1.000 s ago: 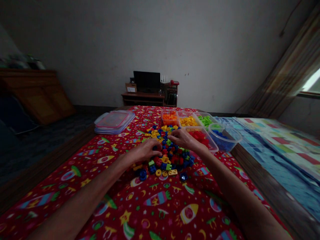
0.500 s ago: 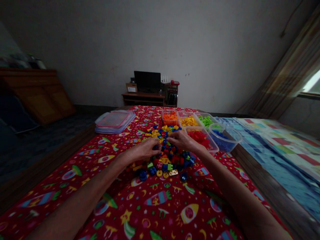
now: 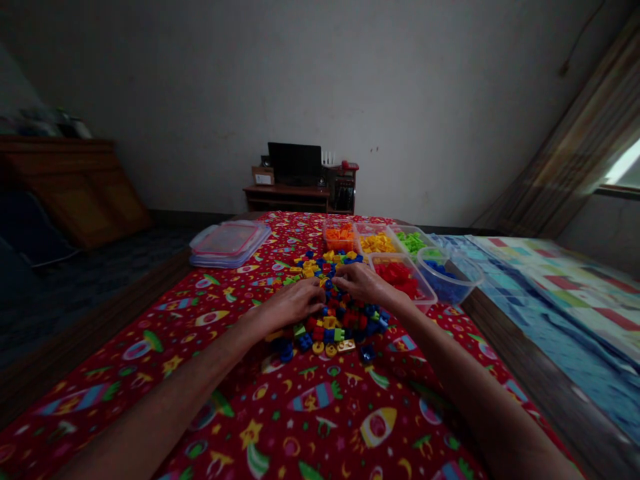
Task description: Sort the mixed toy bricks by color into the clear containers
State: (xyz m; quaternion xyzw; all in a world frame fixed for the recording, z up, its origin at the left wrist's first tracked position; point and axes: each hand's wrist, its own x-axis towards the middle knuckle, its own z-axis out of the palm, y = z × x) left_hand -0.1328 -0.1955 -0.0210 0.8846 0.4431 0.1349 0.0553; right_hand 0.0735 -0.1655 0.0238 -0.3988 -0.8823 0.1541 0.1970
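Note:
A heap of small plastic pieces (image 3: pixel 333 320) in red, blue, yellow and green lies on a red patterned cloth (image 3: pixel 310 407). My left hand (image 3: pixel 293 303) rests on the heap's left side, fingers curled down among the pieces. My right hand (image 3: pixel 363 283) lies on the heap's far right part, fingers bent and pointing left, its fingertips nearly meeting the left hand's. What either hand grips is hidden under the fingers. Just right of my right hand stands a clear tub of red pieces (image 3: pixel 405 277).
Behind the heap stand clear tubs of orange pieces (image 3: pixel 339 235), yellow pieces (image 3: pixel 376 241) and green pieces (image 3: pixel 412 240), and a round tub of blue pieces (image 3: pixel 447 275). Stacked lids (image 3: pixel 229 243) lie far left. A wooden edge and a patchwork cloth (image 3: pixel 550 293) run along the right.
My right hand has slid a little nearer and to the left on the heap. My left hand has shifted slightly, fingertips drawing close to the right hand's.

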